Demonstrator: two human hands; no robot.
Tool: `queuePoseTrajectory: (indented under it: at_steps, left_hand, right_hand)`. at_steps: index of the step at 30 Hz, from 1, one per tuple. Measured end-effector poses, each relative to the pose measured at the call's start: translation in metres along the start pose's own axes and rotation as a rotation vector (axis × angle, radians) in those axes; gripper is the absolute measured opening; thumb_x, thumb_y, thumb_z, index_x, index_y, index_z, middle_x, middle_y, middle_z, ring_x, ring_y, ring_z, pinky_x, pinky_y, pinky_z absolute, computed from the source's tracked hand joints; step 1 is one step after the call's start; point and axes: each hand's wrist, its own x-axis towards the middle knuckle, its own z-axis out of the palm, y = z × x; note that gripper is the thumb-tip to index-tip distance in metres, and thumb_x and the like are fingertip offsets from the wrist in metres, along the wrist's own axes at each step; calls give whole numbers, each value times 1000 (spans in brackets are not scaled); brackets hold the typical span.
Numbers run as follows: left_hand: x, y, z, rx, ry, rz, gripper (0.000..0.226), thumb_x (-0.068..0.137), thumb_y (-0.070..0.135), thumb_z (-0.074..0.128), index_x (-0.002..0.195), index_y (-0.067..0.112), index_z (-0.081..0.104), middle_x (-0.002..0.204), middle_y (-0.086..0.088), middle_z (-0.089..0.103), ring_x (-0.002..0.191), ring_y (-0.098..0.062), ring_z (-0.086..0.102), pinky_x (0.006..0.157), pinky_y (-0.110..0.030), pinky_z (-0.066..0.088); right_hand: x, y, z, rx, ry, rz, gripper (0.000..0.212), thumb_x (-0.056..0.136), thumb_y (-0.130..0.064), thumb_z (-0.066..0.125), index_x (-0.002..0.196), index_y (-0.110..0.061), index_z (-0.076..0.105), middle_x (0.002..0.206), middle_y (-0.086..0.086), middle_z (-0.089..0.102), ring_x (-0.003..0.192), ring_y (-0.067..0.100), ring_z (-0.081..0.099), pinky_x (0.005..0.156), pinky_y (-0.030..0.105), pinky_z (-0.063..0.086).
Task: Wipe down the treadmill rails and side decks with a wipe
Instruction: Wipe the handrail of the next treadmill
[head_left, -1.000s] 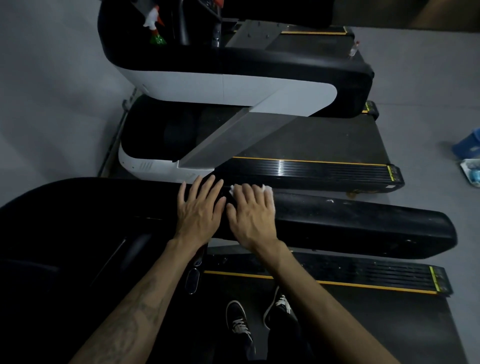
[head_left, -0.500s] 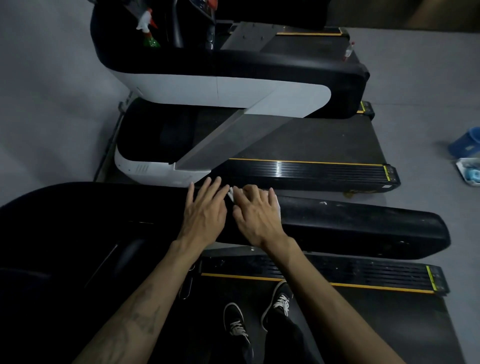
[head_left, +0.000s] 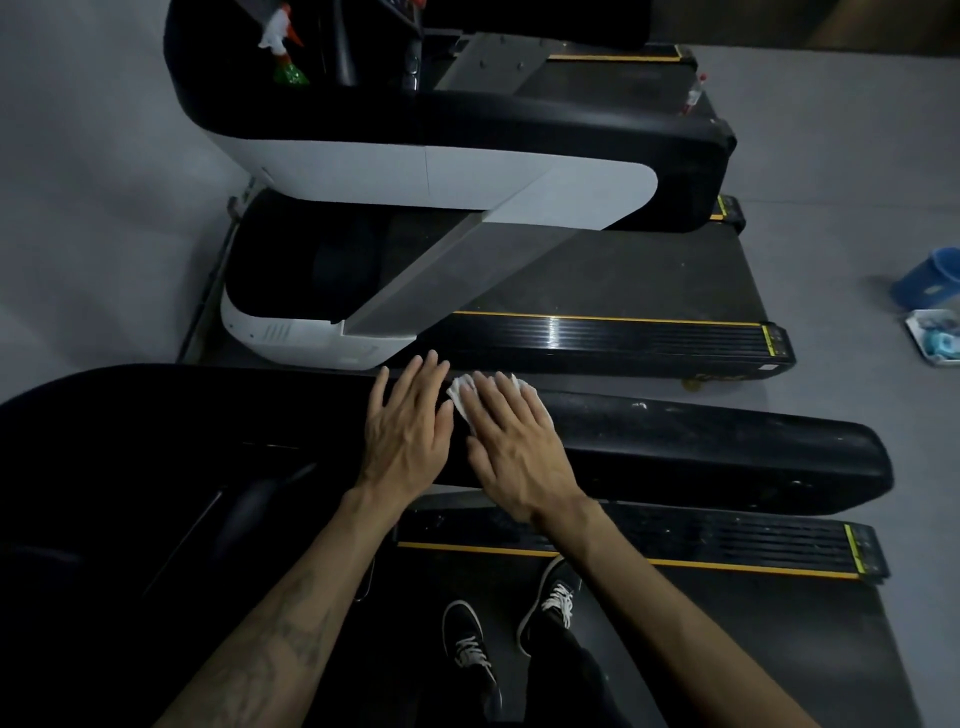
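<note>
Left hand (head_left: 405, 431) lies flat, fingers straight and spread, palm down on the wide black padded treadmill rail (head_left: 701, 452); it holds nothing, just braces. Right hand (head_left: 511, 441) just beside it, also flat with straight fingers, pressing the crumpled white wipe (head_left: 462, 392) onto the same rail; wipe edges peek out past the fingertips and by the index finger. Rail runs on to the right, with pale specks and smudges visible along that stretch. Below the rail, the black ribbed side deck with yellow edge line (head_left: 675, 540) looks dusty, not yet wiped by the look of it. Person's black sneakers (head_left: 470, 649) stand on the belt.

Step in hand, judged: wiping the rail top. To do it well: keep the palm flat on the wipe so it does not bunch or slip out, push in long overlapping strokes rightward to the rounded end, wrap over the near and far edges, refold when soiled, then drop to the side deck grooves.
</note>
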Motion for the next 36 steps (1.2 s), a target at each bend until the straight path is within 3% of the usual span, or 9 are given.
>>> queuePoseTrajectory:
  at_steps: [4, 8, 12, 18, 22, 26, 32, 36]
  left_hand:
    - [0, 1, 0, 5, 1, 6, 47, 106, 32, 34, 144, 10, 52, 156, -11, 49, 148, -23, 40, 124, -52, 24]
    - [0, -1, -3, -12, -18, 38, 39, 107, 31, 34, 137, 18, 56, 154, -6, 51, 149, -22, 39, 125, -51, 20]
    - [0, -1, -4, 0, -36, 43, 41, 107, 34, 34, 138, 19, 58, 153, -4, 52, 149, -22, 39, 125, -52, 19]
    - [0, 4, -3, 71, -26, 38, 45, 106, 38, 34, 138, 18, 59, 151, -5, 54, 147, -26, 41, 123, -54, 22]
    - [0, 4, -3, 89, -23, 42, 47, 106, 39, 35, 141, 19, 58, 152, -4, 53, 148, -25, 41, 124, -53, 20]
    - [0, 3, -4, 85, -34, 41, 47, 107, 39, 35, 142, 18, 58, 152, -4, 53, 148, -25, 40, 124, -54, 20]
    - [1, 6, -2, 100, -23, 15, 46, 106, 39, 34, 138, 18, 60, 149, -4, 56, 147, -26, 42, 123, -54, 21]
    - [1, 6, -2, 94, -9, 20, 46, 106, 39, 36, 138, 18, 61, 149, -4, 57, 146, -26, 44, 122, -54, 23]
  right_hand:
    - [23, 8, -10, 38, -57, 78, 73, 100, -52, 3, 163, -23, 24, 165, 1, 36, 153, 21, 28, 126, 40, 13]
    - [28, 16, -15, 29, -89, 111, 61, 106, -51, 14, 159, -27, 34, 156, -3, 46, 142, 21, 42, 116, 38, 27]
    - [20, 17, -19, -5, -69, 169, 79, 95, -55, -2, 153, -25, 42, 151, -2, 51, 138, 21, 45, 115, 39, 29]
    - [13, -3, -6, 54, 70, 191, 54, 104, -40, 23, 149, -22, 45, 144, 1, 55, 134, 22, 46, 121, 45, 23]
    - [28, 19, -14, 58, -21, 155, 50, 110, -41, 24, 155, -29, 42, 148, -2, 55, 137, 20, 48, 119, 39, 25]
    - [16, 27, -14, -6, 35, 250, 60, 105, -50, 11, 144, -28, 52, 136, -2, 63, 126, 20, 56, 112, 39, 33]
    - [5, 1, -4, 10, 143, 229, 55, 104, -43, 23, 147, -21, 48, 139, 1, 57, 131, 24, 48, 119, 48, 27]
    - [15, 7, -4, 39, 80, 196, 61, 103, -46, 16, 155, -25, 43, 151, 2, 52, 144, 27, 41, 124, 51, 20]
